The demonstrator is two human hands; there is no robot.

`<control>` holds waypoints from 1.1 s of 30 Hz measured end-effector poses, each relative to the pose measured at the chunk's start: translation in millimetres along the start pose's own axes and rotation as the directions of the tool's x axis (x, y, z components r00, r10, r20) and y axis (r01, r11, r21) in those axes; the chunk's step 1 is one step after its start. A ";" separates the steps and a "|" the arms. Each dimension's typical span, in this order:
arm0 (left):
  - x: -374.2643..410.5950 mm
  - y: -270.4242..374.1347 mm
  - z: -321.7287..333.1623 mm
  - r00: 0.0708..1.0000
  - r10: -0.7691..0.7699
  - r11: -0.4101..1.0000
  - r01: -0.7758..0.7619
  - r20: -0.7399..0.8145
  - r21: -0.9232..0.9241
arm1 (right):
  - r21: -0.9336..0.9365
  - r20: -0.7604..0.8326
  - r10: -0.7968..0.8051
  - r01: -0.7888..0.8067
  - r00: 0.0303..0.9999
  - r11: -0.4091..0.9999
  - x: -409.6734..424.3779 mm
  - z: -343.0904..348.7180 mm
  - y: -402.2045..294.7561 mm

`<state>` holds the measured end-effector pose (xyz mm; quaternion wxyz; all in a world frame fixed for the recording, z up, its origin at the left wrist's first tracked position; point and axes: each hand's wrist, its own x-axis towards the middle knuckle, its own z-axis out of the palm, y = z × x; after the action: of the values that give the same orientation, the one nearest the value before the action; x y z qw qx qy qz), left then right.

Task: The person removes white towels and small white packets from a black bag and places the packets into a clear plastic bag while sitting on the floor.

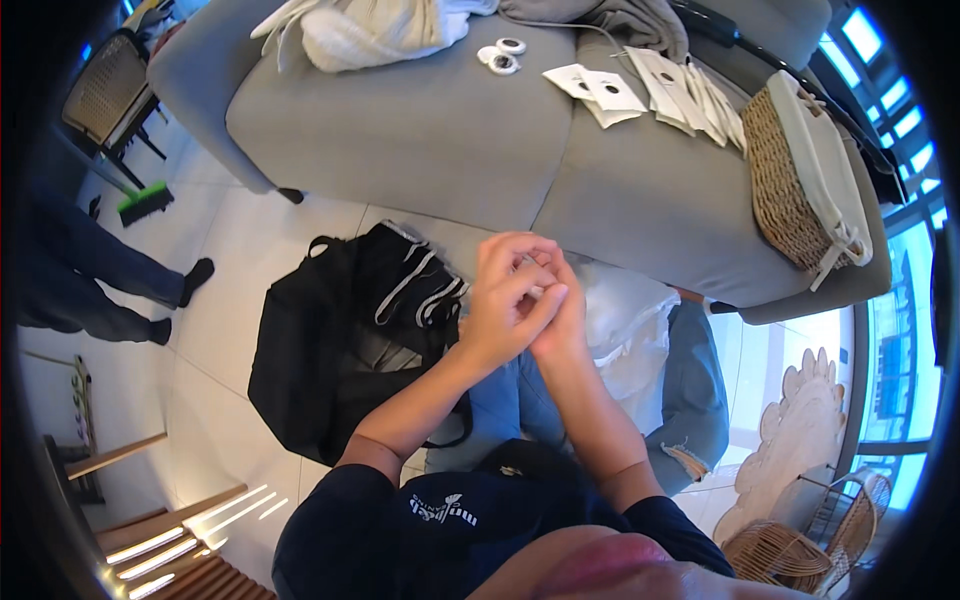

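My left hand (501, 292) and my right hand (564, 304) are cupped together in front of the sofa's front edge, fingers overlapping. A small pale patch shows between the fingers, but I cannot tell what it is. Left of my knees stands a black fabric bag (300, 337), its zipped mouth lying open. A translucent plastic bag (626, 322) lies by my right leg, under my forearm. On the grey sofa (420, 142) ahead are several flat white packets (611, 90) with dark round marks, and 3 small round white packs (504, 62).
A lined wicker basket (787, 172) sits at the sofa's right end. White cloths (375, 34) and a grey cloth (637, 22) lie at its back. At left are another person's legs (112, 270), a green broom (144, 202) and a cane chair (105, 90). Rattan pieces (780, 555) stand lower right.
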<state>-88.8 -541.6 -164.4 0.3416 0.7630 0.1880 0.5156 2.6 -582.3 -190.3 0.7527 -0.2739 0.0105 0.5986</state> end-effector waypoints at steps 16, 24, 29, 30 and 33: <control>-256.1 -167.6 -162.7 0.309 -0.951 0.106 0.399 -0.024 0.911 | -0.156 0.454 -0.124 0.216 0.882 0.964 64.0 116.7 -140.9; -235.7 -235.6 -107.0 -0.154 -0.906 -0.407 0.571 -0.394 0.713 | -0.160 -0.167 -0.501 0.478 0.849 0.864 -136.8 -120.3 -169.0; -257.8 -264.2 -145.0 0.125 -0.937 -0.226 0.497 -0.326 0.838 | -0.106 -0.480 -0.259 0.238 0.838 0.965 -165.9 -175.6 -118.5; -258.9 -263.7 -159.6 0.164 -0.939 -0.192 0.475 -0.301 0.859 | -0.020 -0.451 -0.189 0.202 0.872 0.979 -154.6 -182.5 -109.3; -241.3 -205.5 -129.6 0.126 -0.945 -0.181 0.563 -0.300 0.806 | -0.076 -0.356 -0.130 0.110 0.925 0.991 -111.3 -219.5 -97.4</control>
<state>-289.9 -510.4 -439.8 0.2279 0.6056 0.7476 -0.1498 127.9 -788.2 -299.7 0.7654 -0.3997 0.1150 0.4911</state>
